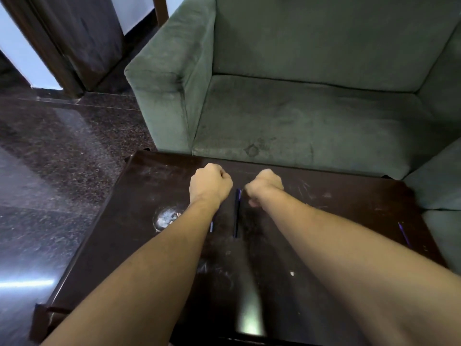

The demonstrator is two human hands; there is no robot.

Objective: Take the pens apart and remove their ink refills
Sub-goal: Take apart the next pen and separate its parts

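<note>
Your forearms reach over the tabletop (139, 196); both hands, left (209, 183) and right (264, 187), are fisted with fingers curled, so grip the center-frame pen (236, 213) by both ends and twist.

Blue pens (237, 213), dark brown table (349, 221) (scuffed whitish), green sofa (299, 116)

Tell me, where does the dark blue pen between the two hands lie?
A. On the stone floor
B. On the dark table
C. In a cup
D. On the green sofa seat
B: the dark blue pen lies flat on the dark table, between the left hand and the right hand, which are both curled into fists above it.
</note>
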